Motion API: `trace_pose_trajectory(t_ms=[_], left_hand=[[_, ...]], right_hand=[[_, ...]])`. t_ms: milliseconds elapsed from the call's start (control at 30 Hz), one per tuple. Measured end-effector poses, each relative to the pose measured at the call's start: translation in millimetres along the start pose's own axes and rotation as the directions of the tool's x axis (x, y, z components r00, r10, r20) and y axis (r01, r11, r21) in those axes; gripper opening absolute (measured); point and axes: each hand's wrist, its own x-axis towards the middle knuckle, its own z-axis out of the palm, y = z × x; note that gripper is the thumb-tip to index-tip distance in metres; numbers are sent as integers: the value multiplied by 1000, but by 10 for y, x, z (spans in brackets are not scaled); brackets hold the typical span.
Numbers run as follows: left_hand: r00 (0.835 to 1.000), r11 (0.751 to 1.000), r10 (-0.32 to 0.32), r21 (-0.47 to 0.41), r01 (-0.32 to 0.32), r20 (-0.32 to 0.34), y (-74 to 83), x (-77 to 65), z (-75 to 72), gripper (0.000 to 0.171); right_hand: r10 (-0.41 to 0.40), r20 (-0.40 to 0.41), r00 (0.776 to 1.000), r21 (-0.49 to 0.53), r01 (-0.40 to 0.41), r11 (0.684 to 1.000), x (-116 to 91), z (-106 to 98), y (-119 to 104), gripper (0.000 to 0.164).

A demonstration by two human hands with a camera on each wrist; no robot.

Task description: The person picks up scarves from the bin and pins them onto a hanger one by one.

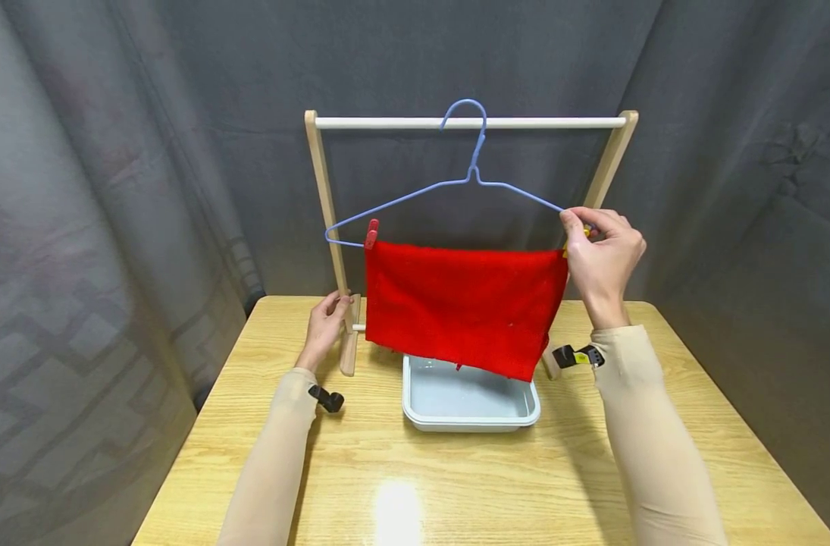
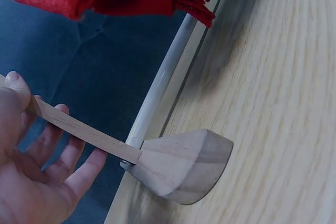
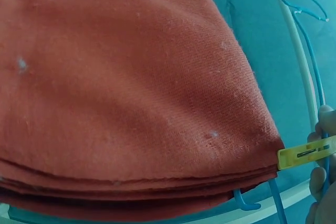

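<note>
A blue wire hanger (image 1: 401, 200) has its hook over the white bar (image 1: 380, 123) of a wooden rack. Draped over its lower wire is a folded red scarf (image 1: 458, 303) with fringe. A red clothespin (image 1: 371, 235) clips the scarf's left end and a yellow clothespin (image 3: 299, 155) its right end. My right hand (image 1: 604, 254) pinches the hanger's right corner beside the yellow clothespin. Low on the rack, my left hand (image 1: 324, 326) holds the left post (image 2: 86, 129) between thumb and fingers, just above its foot (image 2: 178, 166).
A pale grey plastic basin (image 1: 471, 422) stands on the wooden table (image 1: 360, 470) below the scarf, partly covered by it. The rack's lower rail (image 2: 163, 77) runs near the table's back edge. Dark grey curtains (image 1: 251, 68) hang behind and at both sides.
</note>
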Motion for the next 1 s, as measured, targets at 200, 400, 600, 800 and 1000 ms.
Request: trace_pose_trajectory(t_ms=[200,400,600,800,1000], left_hand=[[1000,1000,21,21,-20,-15,-35,4,11,47],[999,999,30,43,-29,-16,-25,11,21,46],[999,999,30,44,-30,-11,-21,15,30,48],[999,998,30,50,-30,-13,-27,24,43,47],[999,996,33,80,-31,-16,-17,22,26,49]], right_hand=[[2,8,1000,-21,-1,1000,69,43,15,27],[0,7,1000,-35,0,999,131,56,5,26],[19,11,1000,-45,-18,999,170,34,31,27],[39,29,999,-45,-37,998,200,-31,69,30],[52,24,998,-46,-51,998,224,-62,89,30]])
